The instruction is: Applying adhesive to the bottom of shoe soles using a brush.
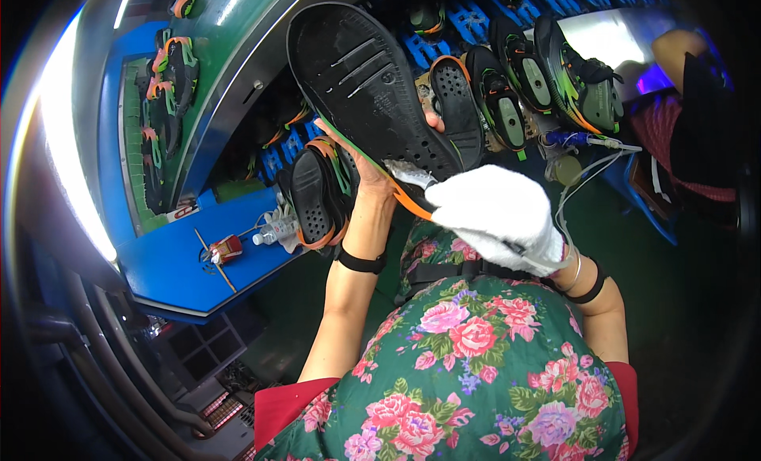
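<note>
My left hand (361,156) holds up a black shoe sole (361,80) with grooves, small round holes and an orange and green edge. Its fingers wrap round the underside, and fingertips show at the sole's far right edge. In a white cloth glove, my right hand (495,219) is closed against the heel end of that sole. From the glove's fingertips a small whitish, shiny piece (409,174) sticks out onto the sole; its kind is not plain, and the glove hides the grip.
Behind stand several black shoes (507,104) along blue racks (468,21). Left is a blue table (178,263) with a plastic bottle (273,232) and a small red box (227,248). Further left, shoes (170,80) lie on a green conveyor (133,144). A person's sleeve (701,104) shows at right.
</note>
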A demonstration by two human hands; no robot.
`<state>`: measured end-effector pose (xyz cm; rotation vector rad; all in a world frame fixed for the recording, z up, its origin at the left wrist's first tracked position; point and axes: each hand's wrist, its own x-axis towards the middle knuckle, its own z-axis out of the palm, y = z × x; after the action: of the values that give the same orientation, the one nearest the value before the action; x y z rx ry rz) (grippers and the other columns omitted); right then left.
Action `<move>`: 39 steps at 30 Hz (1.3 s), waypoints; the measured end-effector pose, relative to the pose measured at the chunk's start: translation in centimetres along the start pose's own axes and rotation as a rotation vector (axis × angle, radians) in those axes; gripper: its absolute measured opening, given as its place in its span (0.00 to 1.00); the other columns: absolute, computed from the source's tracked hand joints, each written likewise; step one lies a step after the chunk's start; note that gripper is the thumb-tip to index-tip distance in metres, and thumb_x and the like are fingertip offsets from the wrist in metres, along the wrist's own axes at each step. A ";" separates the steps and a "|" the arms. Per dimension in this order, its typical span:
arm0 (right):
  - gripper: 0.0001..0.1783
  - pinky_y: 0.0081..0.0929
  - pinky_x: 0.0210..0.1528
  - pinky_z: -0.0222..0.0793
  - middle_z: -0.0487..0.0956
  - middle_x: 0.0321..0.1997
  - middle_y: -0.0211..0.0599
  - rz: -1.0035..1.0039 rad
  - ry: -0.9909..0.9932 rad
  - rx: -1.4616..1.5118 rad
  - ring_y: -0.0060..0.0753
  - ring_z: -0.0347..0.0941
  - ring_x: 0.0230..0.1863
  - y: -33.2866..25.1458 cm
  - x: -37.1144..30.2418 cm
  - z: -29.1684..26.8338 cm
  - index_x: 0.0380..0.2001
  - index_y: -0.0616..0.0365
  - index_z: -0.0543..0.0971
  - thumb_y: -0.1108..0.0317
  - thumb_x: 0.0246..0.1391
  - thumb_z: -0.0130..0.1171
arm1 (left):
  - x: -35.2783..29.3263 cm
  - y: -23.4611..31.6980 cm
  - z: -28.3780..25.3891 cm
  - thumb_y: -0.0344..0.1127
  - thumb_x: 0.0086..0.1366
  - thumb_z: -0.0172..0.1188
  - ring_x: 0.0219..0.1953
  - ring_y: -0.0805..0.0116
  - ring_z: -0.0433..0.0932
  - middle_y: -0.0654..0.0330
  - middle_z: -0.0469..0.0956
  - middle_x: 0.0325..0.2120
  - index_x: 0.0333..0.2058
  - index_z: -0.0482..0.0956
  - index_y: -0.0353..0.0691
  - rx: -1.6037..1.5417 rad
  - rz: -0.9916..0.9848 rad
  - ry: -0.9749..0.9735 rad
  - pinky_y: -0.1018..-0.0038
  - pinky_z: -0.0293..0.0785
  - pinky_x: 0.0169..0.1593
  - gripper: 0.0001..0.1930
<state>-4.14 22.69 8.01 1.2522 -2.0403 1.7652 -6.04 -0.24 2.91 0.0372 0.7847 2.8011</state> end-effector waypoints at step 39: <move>0.16 0.33 0.45 0.80 0.87 0.44 0.39 0.160 -0.016 0.192 0.41 0.85 0.43 -0.4 -0.3 -1.2 0.42 0.56 0.87 0.78 0.47 0.70 | 2.8 1.3 1.0 0.82 0.48 0.60 0.51 0.47 0.80 0.45 0.80 0.44 0.57 0.71 0.29 -0.003 0.074 -0.236 0.53 0.80 0.58 0.57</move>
<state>-4.13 23.87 8.47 1.1832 -2.0731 2.0726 -8.93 -0.19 4.30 0.3960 0.7355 2.7970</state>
